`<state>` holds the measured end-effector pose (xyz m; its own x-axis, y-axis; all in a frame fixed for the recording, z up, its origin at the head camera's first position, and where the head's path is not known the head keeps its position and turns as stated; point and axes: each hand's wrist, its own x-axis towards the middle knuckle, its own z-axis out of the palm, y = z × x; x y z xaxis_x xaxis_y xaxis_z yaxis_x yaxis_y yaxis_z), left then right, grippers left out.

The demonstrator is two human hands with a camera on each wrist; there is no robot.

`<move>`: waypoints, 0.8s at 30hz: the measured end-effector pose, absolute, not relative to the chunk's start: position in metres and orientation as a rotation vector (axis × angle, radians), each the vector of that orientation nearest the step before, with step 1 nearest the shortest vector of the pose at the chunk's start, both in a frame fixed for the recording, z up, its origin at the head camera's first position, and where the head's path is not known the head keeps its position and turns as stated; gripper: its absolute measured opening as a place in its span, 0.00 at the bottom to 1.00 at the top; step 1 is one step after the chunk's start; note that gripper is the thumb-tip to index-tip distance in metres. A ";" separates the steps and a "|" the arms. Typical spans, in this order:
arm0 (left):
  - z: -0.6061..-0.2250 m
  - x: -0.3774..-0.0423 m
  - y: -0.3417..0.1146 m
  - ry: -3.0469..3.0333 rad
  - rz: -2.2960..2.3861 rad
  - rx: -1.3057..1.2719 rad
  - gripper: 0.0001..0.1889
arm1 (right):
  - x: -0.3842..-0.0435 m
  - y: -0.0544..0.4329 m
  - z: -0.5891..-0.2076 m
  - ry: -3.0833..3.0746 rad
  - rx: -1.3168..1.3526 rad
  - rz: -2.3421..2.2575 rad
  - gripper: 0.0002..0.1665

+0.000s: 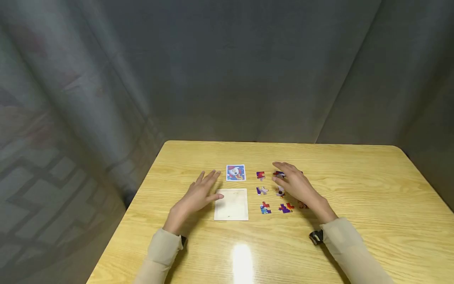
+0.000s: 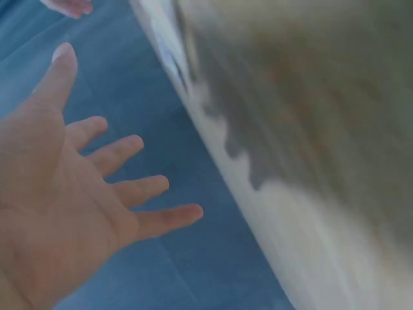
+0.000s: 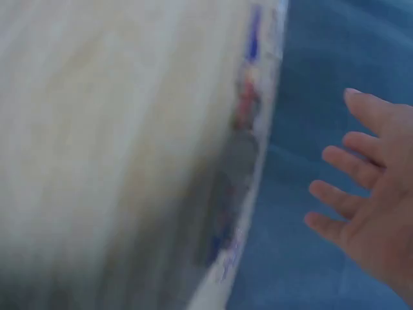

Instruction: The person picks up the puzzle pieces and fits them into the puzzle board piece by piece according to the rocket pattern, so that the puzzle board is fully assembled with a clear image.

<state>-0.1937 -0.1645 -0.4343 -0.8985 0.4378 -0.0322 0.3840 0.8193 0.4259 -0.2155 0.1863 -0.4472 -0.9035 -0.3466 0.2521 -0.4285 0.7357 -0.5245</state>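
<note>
My left hand (image 1: 198,195) is spread above the table beside a pale square puzzle tray (image 1: 231,209), its thumb overlapping the tray's left edge in the head view. Behind the tray lies a square picture card (image 1: 235,172) with a white figure on blue. Over the puzzle pieces on the right hovers my right hand (image 1: 298,187), fingers extended and holding nothing; it hides some of them. Among those in sight are a red piece (image 1: 260,174), a blue and red piece (image 1: 265,208) and a purple and orange piece (image 1: 285,208). Both wrist views show empty palms with fingers apart.
All of it lies on a light wooden table (image 1: 372,189) with rounded far corners. A dark grey curtain (image 1: 248,79) hangs behind the far edge and along the left side. Black straps (image 1: 316,237) sit at the wrists.
</note>
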 end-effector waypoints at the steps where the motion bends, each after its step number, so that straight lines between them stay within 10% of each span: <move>1: -0.436 -0.193 -0.166 2.869 0.627 0.664 0.43 | -0.218 0.184 -0.449 -2.806 0.620 0.920 0.33; 24: -0.469 -0.180 -0.182 2.741 0.612 0.932 0.43 | -0.252 0.162 -0.474 -2.875 0.647 0.911 0.32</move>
